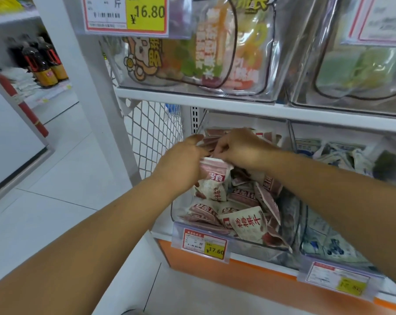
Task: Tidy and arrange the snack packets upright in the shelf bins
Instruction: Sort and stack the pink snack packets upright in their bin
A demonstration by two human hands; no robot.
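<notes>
Low on the right, a clear hard-plastic bin (181,214) sits on the bottom shelf, packed with small pillow-shaped snack packets (249,223). They are matte white paper with dull red bands and crimped ends. Most lie tumbled flat or on a slant.

Left hand (183,164): fingers curved round the left side of one upright packet (215,180), holding it near the bin's far left. Fingertips are hidden behind it.

Right hand (240,148): fingers tightly curled, pinching that packet's pink top seam. The two hands nearly touch.

A glossy price tag (205,244) is clipped to the bin's near lip. To the right is a neighbouring bin (301,223) of crinkled blue-and-white packets. White diamond wire mesh (151,133) closes the shelf's left end. Above, shiny clear bags (192,57) hold coloured snacks. Dark bottles (42,62) stand far left.
</notes>
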